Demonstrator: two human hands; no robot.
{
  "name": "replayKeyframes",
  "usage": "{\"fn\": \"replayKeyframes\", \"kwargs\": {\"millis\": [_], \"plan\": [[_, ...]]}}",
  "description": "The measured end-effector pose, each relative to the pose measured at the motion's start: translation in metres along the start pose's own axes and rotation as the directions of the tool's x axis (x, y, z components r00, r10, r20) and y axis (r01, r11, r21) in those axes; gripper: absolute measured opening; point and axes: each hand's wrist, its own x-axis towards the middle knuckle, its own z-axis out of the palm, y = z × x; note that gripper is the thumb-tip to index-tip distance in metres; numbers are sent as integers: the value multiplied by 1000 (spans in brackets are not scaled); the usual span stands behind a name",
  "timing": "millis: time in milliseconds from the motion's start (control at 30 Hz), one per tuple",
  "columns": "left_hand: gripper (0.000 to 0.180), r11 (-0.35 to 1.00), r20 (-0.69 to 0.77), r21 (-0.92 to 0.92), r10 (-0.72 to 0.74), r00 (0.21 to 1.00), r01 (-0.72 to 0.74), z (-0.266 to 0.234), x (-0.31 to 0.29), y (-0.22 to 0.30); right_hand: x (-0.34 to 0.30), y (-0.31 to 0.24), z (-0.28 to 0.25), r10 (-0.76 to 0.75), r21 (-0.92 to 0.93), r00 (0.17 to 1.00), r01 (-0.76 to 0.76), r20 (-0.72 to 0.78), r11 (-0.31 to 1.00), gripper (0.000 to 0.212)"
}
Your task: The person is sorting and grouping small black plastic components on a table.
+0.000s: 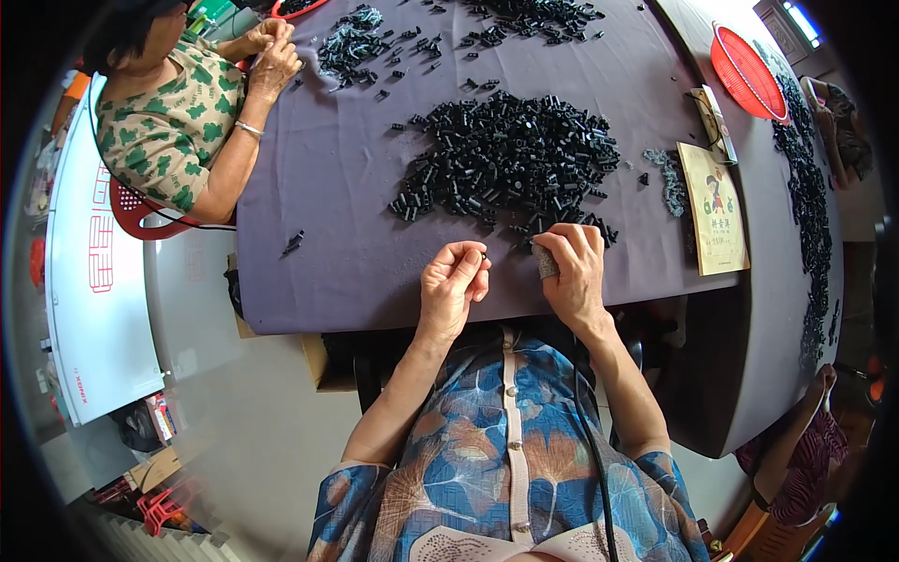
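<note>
My left hand (453, 288) is above the table's near edge, thumb and forefinger pinched on a small dark piece (484, 258); only its tip shows. To its right, my right hand (575, 273) is curled at the near rim of a large heap of small black cylindrical parts (506, 159). Something grey, like a finger wrap (545, 260), covers one of its digits. Whatever those fingertips hold is hidden by the hand itself.
Loose grey scraps (667, 181) lie right of the heap, beside a yellow booklet (714, 208). A red basket (747, 71) stands at the far right. More black parts (807, 215) cover the right-hand table. A co-worker's hands (273, 58) work at the far left.
</note>
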Motion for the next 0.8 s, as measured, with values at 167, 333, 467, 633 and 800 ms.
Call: {"fn": "replayKeyframes", "kwargs": {"millis": [167, 333, 467, 633, 800], "plan": [[12, 1000, -7, 7, -2, 1000, 2, 1, 1, 1, 5, -3, 5, -5, -43, 1000, 5, -4, 999, 46], [12, 1000, -2, -6, -6, 1000, 6, -1, 1, 0, 13, -13, 11, -8, -96, 1000, 8, 0, 995, 46], [11, 1000, -2, 6, 5, 1000, -5, 0, 1, 0, 17, -15, 20, 0, -144, 1000, 4, 22, 990, 49], [12, 1000, 6, 9, 16, 1000, -16, -1, 1, -1, 30, -15, 35, -39, -121, 999, 43, 34, 992, 43], [12, 1000, -6, 6, 15, 1000, -15, -1, 1, -3, 48, -7, 43, -120, -157, 993, 116, -17, 981, 14]]}}
